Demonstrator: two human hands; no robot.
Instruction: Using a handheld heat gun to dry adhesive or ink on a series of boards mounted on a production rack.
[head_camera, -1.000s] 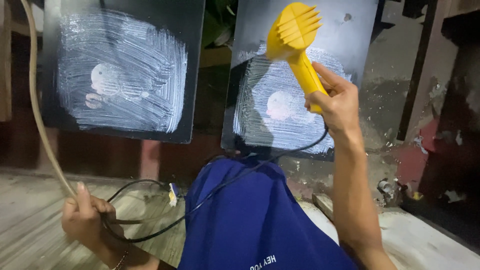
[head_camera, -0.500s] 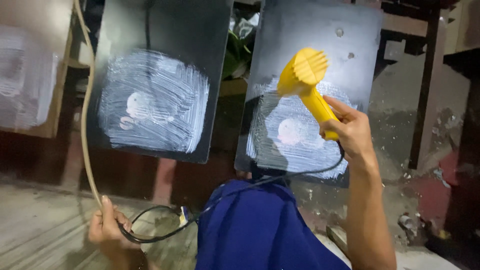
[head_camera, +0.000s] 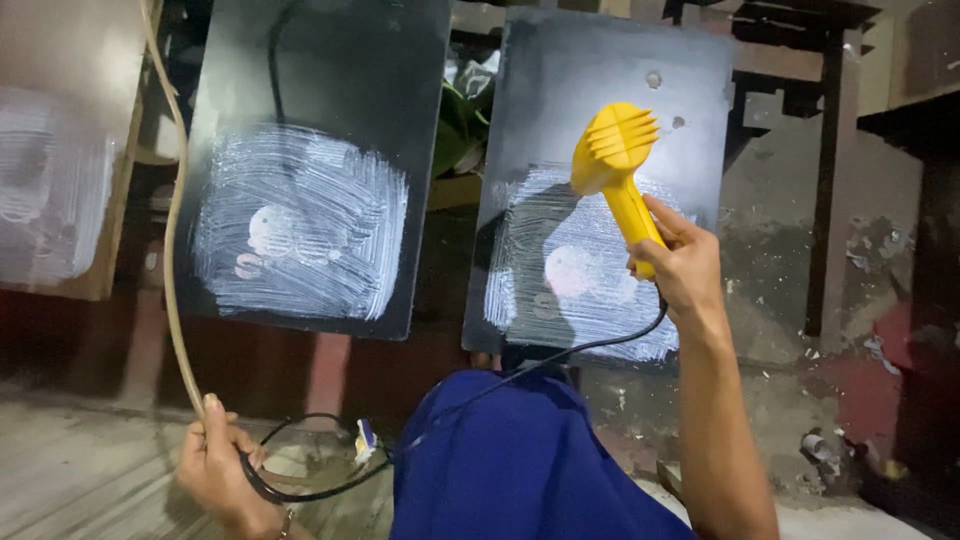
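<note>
I note right hand (head_camera: 678, 265) clenched on ribbed yellow plastic heat gun (head_camera: 618, 170) before streaky white-smeared black board (head_camera: 600, 190); left hand (head_camera: 218, 468) grasps looped black cord (head_camera: 300, 490)

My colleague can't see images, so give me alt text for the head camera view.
A right hand aims a yellow hair dryer at a white-smeared black board; the left hand holds its black cord.

Two dark boards (head_camera: 310, 170) stand on the worn floor (head_camera: 90, 470).
</note>
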